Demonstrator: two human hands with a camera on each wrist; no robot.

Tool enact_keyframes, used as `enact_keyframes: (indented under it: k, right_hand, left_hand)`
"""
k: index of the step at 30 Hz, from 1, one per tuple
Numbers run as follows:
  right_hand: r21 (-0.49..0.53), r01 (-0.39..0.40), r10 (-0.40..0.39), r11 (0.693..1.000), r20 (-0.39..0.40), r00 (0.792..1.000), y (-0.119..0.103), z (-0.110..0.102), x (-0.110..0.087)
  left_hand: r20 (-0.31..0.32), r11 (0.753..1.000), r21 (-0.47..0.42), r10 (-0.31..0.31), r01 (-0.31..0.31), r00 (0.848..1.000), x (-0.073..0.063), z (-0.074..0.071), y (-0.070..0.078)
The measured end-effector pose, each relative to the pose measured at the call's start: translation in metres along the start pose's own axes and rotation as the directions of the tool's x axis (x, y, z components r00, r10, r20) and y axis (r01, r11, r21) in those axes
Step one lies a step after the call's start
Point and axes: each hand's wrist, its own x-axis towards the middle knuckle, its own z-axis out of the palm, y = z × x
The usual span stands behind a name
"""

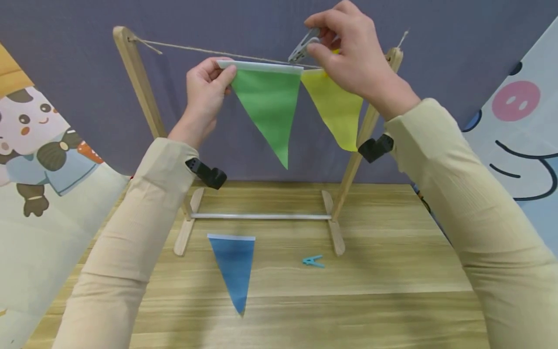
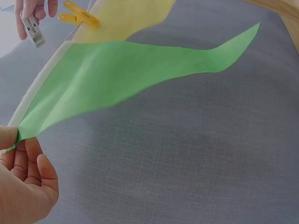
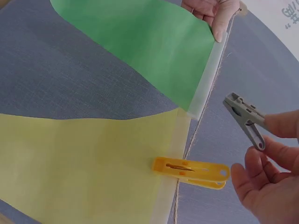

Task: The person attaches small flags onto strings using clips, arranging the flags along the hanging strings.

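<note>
Both arms [image 1: 117, 247] reach up and forward. Left hand [image 1: 204, 94] pinches the green flag [image 1: 273, 99] by its upper left corner, hem just beside the string [image 1: 192, 48]. Right hand [image 1: 350, 51] grips a grey clothespin [image 1: 302, 48] near the hem's right end, beside the yellow flag [image 1: 335, 106]. Open room: left hand to left post [image 1: 138, 80], green tip to white bar [image 1: 261, 216].

green pennant [image 1: 271, 104] | yellow pennant [image 1: 336, 107] | blue pennant [image 1: 235, 269] | grey clip [image 3: 241, 113] | orange-yellow clip [image 3: 201, 171] | turquoise clip [image 1: 310, 261] | wood-grained tabletop [image 1: 370, 305]

Greyish backdrop [image 1: 253, 24], wooden tabletop [image 1: 375, 310], cartoon panels [image 1: 516, 102] (both sides)
</note>
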Motion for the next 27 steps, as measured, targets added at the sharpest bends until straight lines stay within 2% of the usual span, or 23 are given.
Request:
enact_keyframes:
  k: [6,16,21,27]
  right_hand:
    - [-0.007,0.024,-0.024,1.000,0.012,1.000,-0.002,0.007,0.012]
    - [0.018,-0.003,0.003,1.000,0.042,0.999,-0.014,0.015,0.029]
    - [0.013,-0.039,0.038,0.999,0.073,0.997,-0.018,0.017,0.038]
    - [-0.013,-0.115,0.116,0.993,0.128,0.985,-0.018,0.017,0.046]
  left_hand:
    - [-0.012,1.000,-0.006,-0.011,0.011,1.000,0.001,0.005,0.000]
    - [-0.034,1.000,-0.018,-0.012,0.011,0.999,0.006,0.005,0.000]
    - [-0.036,1.000,-0.020,-0.022,0.021,0.999,0.007,0.005,0.001]
    - [-0.043,0.999,-0.032,-0.005,0.004,0.999,0.007,0.008,0.000]
